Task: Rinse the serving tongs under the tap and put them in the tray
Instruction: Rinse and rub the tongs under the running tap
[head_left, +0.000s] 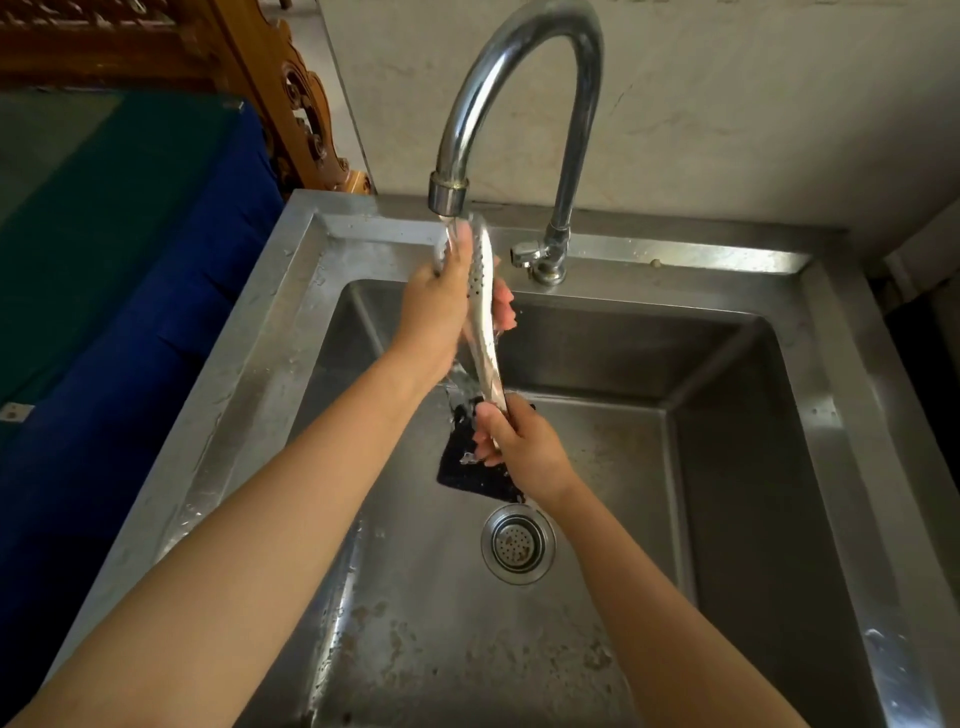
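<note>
We see one view only, from a camera on the head: it faces forward and steeply down, close above the square stainless-steel sink (254, 353), with the curved chrome tap (579, 130) at twelve o'clock.

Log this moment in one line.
step: rinsing | serving tongs: under running tap | left hand: grips perforated head | right hand: grips handle end | tray: not in view

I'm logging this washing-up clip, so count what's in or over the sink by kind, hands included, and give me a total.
Hands: 2, left hand and right hand
Serving tongs: 1
Tap: 1
Dark pad: 1
Drain strainer: 1
Total: 6
</note>
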